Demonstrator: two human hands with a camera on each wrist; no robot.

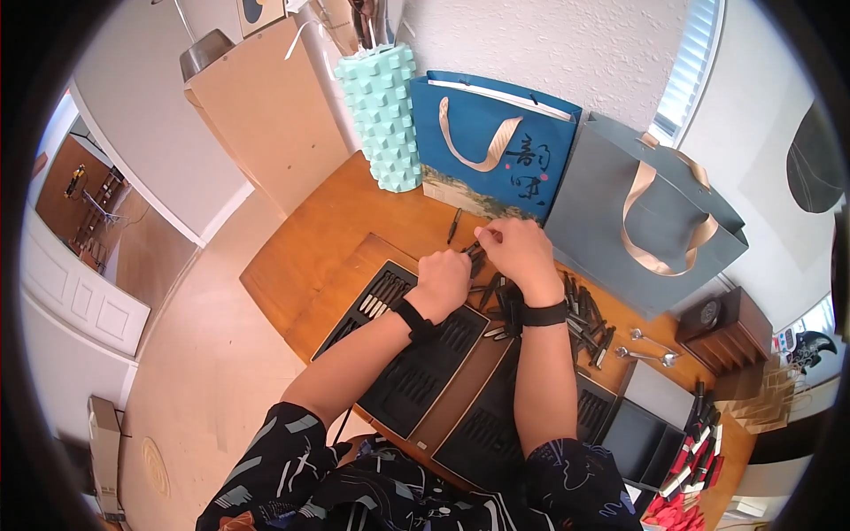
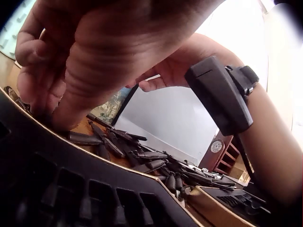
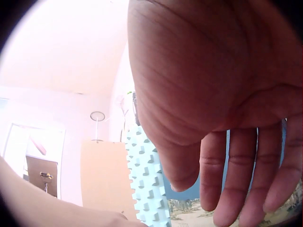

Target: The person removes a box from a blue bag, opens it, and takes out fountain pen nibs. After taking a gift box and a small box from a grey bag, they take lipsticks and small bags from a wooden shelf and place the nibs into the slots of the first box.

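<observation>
My left hand (image 1: 445, 281) is curled over the far edge of a black slotted case (image 1: 412, 358), its thumb and fingers pinching a slim black pen-like piece (image 2: 84, 137), mostly hidden by the fingertips. Just beyond it, my right hand (image 1: 521, 255) hovers over a loose pile of similar black pieces (image 1: 586, 323). In the right wrist view, the right hand's fingers (image 3: 240, 175) extend with nothing between them. Silver-ended pieces (image 1: 374, 306) fill some slots on the case's left side. One black piece (image 1: 454, 227) lies apart near the blue bag.
A blue paper bag (image 1: 482, 133), a grey bag (image 1: 611, 208) and a mint-green studded vase (image 1: 381, 115) stand along the back. To the right are wrenches (image 1: 651, 356), a small wooden cabinet (image 1: 728, 329), a dark box (image 1: 639, 438) and red items (image 1: 682, 509).
</observation>
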